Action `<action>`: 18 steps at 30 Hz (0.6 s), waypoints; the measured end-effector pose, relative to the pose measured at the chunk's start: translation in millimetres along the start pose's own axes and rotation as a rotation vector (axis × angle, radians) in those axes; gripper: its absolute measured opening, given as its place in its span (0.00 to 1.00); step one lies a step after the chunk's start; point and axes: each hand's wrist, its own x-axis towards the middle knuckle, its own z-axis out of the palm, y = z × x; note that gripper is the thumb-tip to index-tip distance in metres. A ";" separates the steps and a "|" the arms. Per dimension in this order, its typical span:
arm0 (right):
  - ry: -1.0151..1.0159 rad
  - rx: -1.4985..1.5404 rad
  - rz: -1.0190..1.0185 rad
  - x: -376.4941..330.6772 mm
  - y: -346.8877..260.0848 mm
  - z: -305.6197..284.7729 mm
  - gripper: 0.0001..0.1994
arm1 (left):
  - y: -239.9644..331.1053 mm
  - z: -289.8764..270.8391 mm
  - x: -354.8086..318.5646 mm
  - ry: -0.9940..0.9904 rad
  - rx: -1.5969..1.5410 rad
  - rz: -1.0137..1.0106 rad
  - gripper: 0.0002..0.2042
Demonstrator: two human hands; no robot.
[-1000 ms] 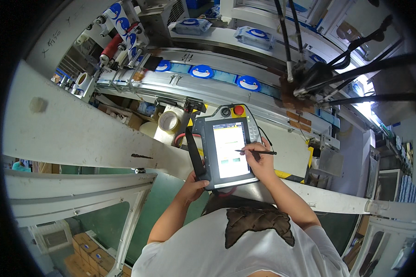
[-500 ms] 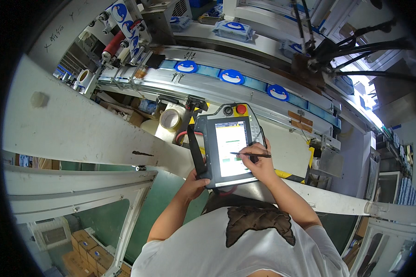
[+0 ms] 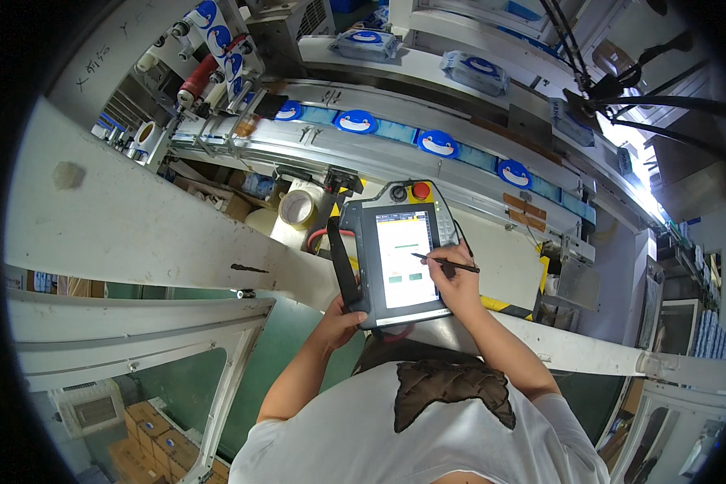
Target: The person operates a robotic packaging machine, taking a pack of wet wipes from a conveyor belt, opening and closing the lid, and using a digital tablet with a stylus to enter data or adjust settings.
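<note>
- Handheld touchscreen pendant [image 3: 399,252] is sitting directly ahead of both hands, roughly centred betw. them, its lower edge close to the person's chest. Long axis is running away from the body, red round button [image 3: 420,190] at the far end.
- Left hand [image 3: 343,313] is gripping the pendant at its near-left corner: fingers are curling under/behind the casing, thumb area is lying by the black strap [image 3: 341,262] on the left side. Hand is mostly closed around the edge; exact finger wrap behind the unit can't be seen.
- Right hand [image 3: 453,282] is resting at the pendant's right edge, closed in a pen-type pinch on a thin dark stylus [image 3: 445,262].
- Stylus is lying nearly crosswise to the pendant's long axis, tip pointing left toward the lit screen [image 3: 405,258]. Tip is sitting over the mid-screen area, just above two small green fields; whether it is actually touching the glass can't be told.
- Key relation: stylus tip is lying left of the right hand, over the screen; right hand is the nearer one to the screen face, left hand is acting as support only.
- Beyond the hands, further out: a conveyor line [image 3: 427,153] is carrying blue-and-white oval labels [image 3: 437,144]. Ahead-left of the left hand: a roll of tape [image 3: 297,209].
- A white machine frame beam [image 3: 137,230] is crossing left of the left hand.
</note>
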 end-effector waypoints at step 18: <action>-0.066 -0.017 -0.027 0.3 -4.6 -5.5 0.01 | 1.7 -3.2 -0.3 -0.012 -0.061 -0.043 0.41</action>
